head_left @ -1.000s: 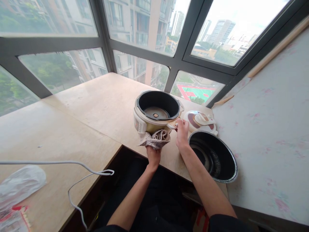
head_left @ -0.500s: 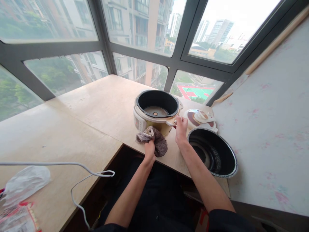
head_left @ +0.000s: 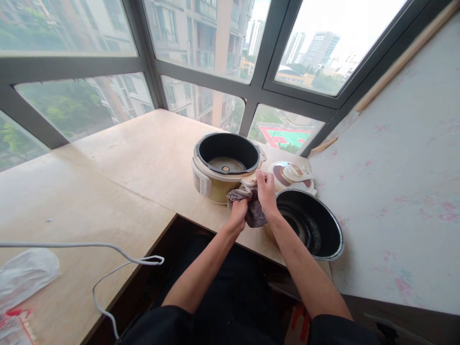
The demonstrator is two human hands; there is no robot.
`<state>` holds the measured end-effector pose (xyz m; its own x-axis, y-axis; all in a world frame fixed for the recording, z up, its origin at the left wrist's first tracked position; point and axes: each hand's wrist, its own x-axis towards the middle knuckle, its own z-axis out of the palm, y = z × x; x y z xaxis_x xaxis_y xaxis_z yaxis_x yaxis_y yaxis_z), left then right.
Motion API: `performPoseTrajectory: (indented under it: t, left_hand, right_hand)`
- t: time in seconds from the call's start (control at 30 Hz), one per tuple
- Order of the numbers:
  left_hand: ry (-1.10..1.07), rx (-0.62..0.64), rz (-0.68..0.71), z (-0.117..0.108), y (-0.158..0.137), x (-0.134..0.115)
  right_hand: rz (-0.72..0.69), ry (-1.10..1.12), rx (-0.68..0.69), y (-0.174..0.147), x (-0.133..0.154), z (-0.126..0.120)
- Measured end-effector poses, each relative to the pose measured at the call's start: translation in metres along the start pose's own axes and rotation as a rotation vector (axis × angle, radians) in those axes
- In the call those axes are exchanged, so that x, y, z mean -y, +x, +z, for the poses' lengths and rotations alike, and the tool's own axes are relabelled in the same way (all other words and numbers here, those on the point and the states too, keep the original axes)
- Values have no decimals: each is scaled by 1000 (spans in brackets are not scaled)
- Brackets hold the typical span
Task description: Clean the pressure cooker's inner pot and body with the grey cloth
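Observation:
An electric pressure cooker [head_left: 219, 188] with a white and gold body stands lidless on the wooden counter, its dark inside showing a heating plate. My left hand [head_left: 238, 213] is closed on a brownish-grey cloth [head_left: 256, 211], which it presses near the cooker's lower right side. On the cooker's handle [head_left: 248, 182], at the right of the rim, my right hand [head_left: 266, 190] is closed. The black inner pot [head_left: 316, 223] lies tilted to the right of my right forearm. Behind it rests the cooker's lid [head_left: 293, 173], white and brown.
The wooden counter [head_left: 118, 172] runs along the windows and has a cut-out edge in front of me. A white cable [head_left: 82, 245] loops at the left, above a clear plastic bag [head_left: 30, 273] and a red-edged packet [head_left: 16, 328]. A flowered wall [head_left: 398, 191] bounds the right side.
My left hand has moved the cloth rightward along the cooker, from its front to beneath the handle, close to my right hand. My right hand keeps its hold. The view has shifted slightly.

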<state>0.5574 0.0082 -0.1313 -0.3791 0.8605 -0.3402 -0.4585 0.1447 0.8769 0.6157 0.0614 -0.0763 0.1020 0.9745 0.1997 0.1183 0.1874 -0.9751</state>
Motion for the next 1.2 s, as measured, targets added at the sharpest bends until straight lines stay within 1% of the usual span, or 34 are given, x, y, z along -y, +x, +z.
performPoseTrajectory:
  t: [0.07, 0.13, 0.2, 0.27, 0.3, 0.33, 0.4, 0.47, 0.53, 0.6, 0.67, 0.73, 0.8, 0.87, 0.93, 1.07, 1.13, 1.2]
  left_hand:
    - [-31, -6, -8, -1, -4, -3]
    - [-63, -37, -4, -7, -10, -5]
    - [-43, -79, 16, -15, -17, -5]
    - [27, -92, 75, -24, -25, -4]
    - [77, -75, 120, -28, -28, -4]
    - [130, -44, 166, -32, -32, -3]
    - [228, 26, 236, -40, -41, -2]
    - [322, 92, 257, -47, -50, -2]
    - [435, 159, 301, -54, -60, -3]
    - [581, 211, 396, -61, -69, -6]
    - [714, 233, 503, -67, -77, -12]
    - [795, 261, 542, -75, -82, -20]
    - [808, 307, 512, -83, -84, -29]
    - [756, 328, 445, -92, -82, -34]
    - [655, 287, 361, -101, -78, -36]
    - [473, 135, 204, -111, -70, -30]
    - [421, 121, 163, -112, -67, -28]
    - [368, 137, 154, -111, -67, -30]
  right_hand:
    - [-52, -65, 85, -9, 2, -7]
    - [-127, -166, 125, -28, 1, -15]
    - [-210, -296, 71, -55, -3, -23]
    - [-272, -377, 73, -87, -9, -29]
    - [-286, -394, 84, -102, -12, -31]
    - [-278, -400, 130, -114, -14, -33]
    - [-206, -349, 186, -132, -19, -36]
    - [-88, -251, 196, -138, -20, -37]
    - [27, -137, 221, -135, -17, -38]
    - [114, -38, 292, -130, -13, -38]
    - [178, 38, 336, -126, -9, -39]
    - [256, 107, 315, -124, -7, -39]
    - [344, 179, 270, -124, -7, -39]
    - [412, 245, 242, -124, -7, -38]
    - [452, 306, 249, -126, -5, -37]
    - [522, 429, 332, -130, -1, -34]
    - [557, 490, 381, -132, -1, -34]
    - [578, 545, 416, -132, -4, -35]
